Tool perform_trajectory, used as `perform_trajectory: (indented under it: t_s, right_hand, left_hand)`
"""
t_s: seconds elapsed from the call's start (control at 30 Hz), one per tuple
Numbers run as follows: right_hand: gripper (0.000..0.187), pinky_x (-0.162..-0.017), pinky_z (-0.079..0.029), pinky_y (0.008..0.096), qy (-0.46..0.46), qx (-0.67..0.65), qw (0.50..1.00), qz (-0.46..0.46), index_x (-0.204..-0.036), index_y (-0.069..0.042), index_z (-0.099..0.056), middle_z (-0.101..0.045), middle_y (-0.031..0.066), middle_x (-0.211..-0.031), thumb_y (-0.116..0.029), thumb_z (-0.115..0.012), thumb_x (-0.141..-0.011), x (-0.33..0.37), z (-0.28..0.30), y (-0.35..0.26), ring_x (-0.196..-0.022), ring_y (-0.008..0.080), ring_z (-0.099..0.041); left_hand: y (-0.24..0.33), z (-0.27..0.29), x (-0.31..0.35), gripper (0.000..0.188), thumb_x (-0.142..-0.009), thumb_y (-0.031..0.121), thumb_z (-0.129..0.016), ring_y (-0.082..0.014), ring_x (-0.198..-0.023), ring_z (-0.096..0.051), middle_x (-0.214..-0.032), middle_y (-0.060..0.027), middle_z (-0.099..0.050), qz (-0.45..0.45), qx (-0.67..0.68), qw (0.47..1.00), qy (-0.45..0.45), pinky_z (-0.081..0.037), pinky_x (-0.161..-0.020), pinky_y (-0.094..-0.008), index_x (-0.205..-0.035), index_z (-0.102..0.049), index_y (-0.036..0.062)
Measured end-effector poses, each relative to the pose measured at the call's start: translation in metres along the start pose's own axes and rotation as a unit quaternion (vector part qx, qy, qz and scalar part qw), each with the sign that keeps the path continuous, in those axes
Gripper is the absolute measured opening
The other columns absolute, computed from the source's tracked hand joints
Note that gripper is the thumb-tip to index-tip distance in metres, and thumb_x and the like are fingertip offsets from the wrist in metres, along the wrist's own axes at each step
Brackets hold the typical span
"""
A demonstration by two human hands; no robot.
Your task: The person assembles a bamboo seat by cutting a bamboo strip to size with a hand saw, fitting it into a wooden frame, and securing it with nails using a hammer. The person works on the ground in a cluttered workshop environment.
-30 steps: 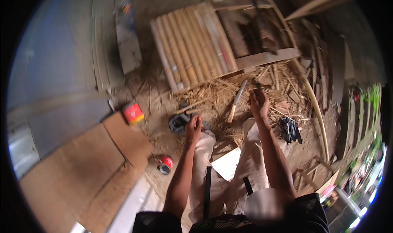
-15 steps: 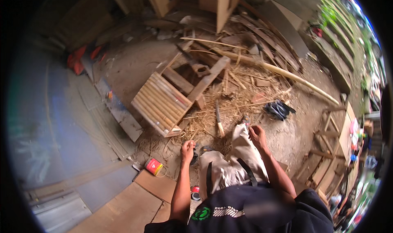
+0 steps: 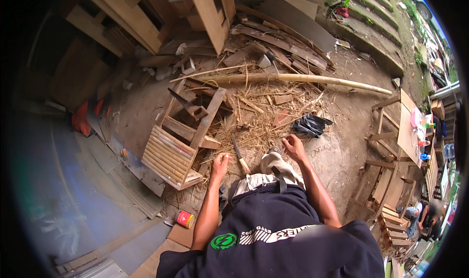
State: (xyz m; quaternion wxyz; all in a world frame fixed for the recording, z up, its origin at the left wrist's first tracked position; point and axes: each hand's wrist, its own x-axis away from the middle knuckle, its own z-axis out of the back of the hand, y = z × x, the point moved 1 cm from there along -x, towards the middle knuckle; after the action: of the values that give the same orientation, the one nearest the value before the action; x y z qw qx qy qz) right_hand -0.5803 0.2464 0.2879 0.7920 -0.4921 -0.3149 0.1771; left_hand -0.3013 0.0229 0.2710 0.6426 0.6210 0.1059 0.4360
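Observation:
My left hand is closed, with nothing visible in it, between the bamboo-slatted wooden frame and my knees. My right hand is held out with its fingers curled together, near a crumpled black plastic bag; nothing shows in it either. On the ground between my hands lies a long-bladed knife with a pale handle, its dark blade pointing away from me. A handsaw rests across the open part of the slatted frame. Neither hand touches the knife, the saw or the frame.
Bamboo shavings litter the ground ahead, with a long bamboo pole beyond. Boards are heaped farther back. A red-and-yellow can stands at left. A wooden table is at right; another person sits behind it.
My view has swung to the right and my body has risen or leaned forward. Both hands remain raised and curled in front of me; the frame, knife and bag appear farther left.

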Motion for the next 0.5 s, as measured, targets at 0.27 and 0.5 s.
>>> perform_trajectory:
  t_s: [0.27,0.5]
  right_hand:
    - [0.027,-0.064,-0.051,0.0309,0.081,0.067,0.994,0.004,-0.097,0.001,-0.064,-0.069,0.0106,-0.081,-0.026,-0.064,-0.094,-0.052,0.107,0.045,-0.07,0.0175,-0.064]
    - [0.031,-0.05,-0.049,0.0245,0.147,-0.147,0.97,-0.13,-0.101,0.002,-0.063,-0.067,0.0075,-0.078,-0.029,-0.063,-0.097,-0.045,0.138,0.049,-0.057,0.0108,-0.06]
  left_hand:
    - [0.058,-0.088,-0.056,0.024,-0.101,0.022,-0.053,-0.0095,-0.083,-0.064,-0.098,-0.0041,-0.071,0.001,0.028,0.999,-0.023,-0.05,-0.071,-0.0239,-0.113,-0.064,0.0045]
    - [0.121,-0.129,-0.093,0.028,-0.101,0.024,-0.052,-0.0109,-0.088,-0.066,-0.098,-0.0043,-0.071,-0.06,-0.015,0.994,-0.085,-0.051,-0.075,-0.0246,-0.114,-0.065,0.0031]
